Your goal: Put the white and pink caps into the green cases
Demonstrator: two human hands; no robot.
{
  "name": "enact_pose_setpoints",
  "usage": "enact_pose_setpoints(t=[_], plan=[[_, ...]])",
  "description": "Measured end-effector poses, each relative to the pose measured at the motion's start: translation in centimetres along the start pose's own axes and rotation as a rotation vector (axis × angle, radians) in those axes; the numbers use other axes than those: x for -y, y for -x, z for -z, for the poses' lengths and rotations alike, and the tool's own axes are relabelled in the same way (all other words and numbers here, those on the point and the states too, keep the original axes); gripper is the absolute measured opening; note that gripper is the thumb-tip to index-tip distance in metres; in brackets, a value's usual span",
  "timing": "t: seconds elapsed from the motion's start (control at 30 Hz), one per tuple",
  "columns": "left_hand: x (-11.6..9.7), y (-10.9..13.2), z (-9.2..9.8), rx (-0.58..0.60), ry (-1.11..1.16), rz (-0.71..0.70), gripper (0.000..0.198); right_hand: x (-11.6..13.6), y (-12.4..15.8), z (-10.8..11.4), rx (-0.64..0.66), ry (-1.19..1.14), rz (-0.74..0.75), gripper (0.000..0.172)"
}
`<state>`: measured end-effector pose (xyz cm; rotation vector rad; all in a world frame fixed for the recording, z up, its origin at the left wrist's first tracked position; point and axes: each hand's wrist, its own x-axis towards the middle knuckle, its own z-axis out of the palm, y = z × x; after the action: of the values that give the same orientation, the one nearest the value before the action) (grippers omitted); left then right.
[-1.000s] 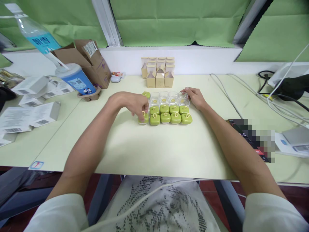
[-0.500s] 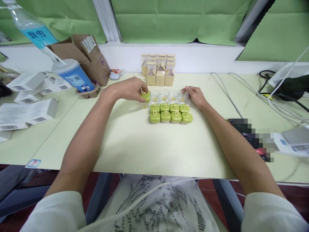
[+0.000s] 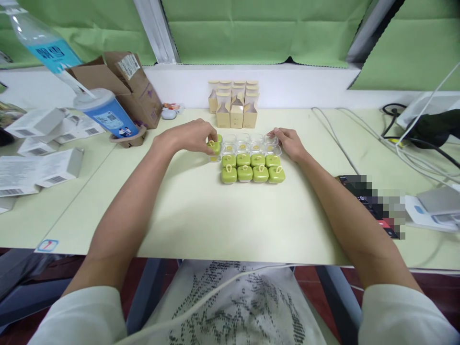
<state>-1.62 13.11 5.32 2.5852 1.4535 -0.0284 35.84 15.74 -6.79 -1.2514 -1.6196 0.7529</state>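
Pinching green case point(image 3: 214, 146) between thumb and fingers of left hand point(image 3: 197, 136), closed on its sides. Holding it at far left, by the left end of clear boxes point(image 3: 243, 143). Sitting just near of second case point(image 3: 219, 138), maybe touching; cannot tell. Showing clear base point(image 3: 214, 158) with yellow mark just below; resting on that or hovering, cannot tell either.

Changed: reaching to the near left corner of the green group a second ago, gripping at far left now. Shifting only slightly since half a second ago. Probably going from carrying to setting down, not yet releasing.

Looking glossy, green, squarish with rounded corners; apparently bearing a pale loop on top, being partly hidden by fingers. Matching eight others, four in near row point(image 3: 247, 176) and four in middle row point(image 3: 258, 160), just near of clear boxes.

Resting right hand point(image 3: 290, 143) at the right end of clear boxes, fingertips touching rim of last one; gripping or only steadying, cannot tell. Not visibly moving since a second ago.

Farther out, seeing beige boxes point(image 3: 236, 116) standing flaps up at far edge of desk point(image 3: 230, 220); carton point(image 3: 143, 96), blue cup point(image 3: 111, 119) and white boxes point(image 3: 59, 167) at left; dark item point(image 3: 352, 184), pixelated, at right.
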Motion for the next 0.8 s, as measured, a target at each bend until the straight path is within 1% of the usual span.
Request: enact_pose_setpoints(t=[0.1,0.17,0.27,0.43,0.8], plan=[[-0.52,0.20,0.32,0.062,-0.104,-0.004,0.056,-0.04,-0.04,0.00,-0.004,-0.001,0.002,0.086],[-0.80,0.34,0.53,0.078,-0.126,0.004,0.059,-0.07,-0.05,0.01,-0.004,0.001,0.002,0.085],[-0.96,0.41,0.57,0.074,-0.144,0.016,0.057,-0.08,-0.04,0.04,-0.003,0.005,0.002,0.082],[-0.81,0.28,0.28,0.060,-0.157,-0.011,0.050,-0.11,-0.06,0.08,-0.003,0.018,0.002,0.076],[-0.49,-0.13,-0.33,0.004,-0.089,-0.030,0.047,-0.10,-0.04,0.05,0.006,0.018,0.003,0.077]])
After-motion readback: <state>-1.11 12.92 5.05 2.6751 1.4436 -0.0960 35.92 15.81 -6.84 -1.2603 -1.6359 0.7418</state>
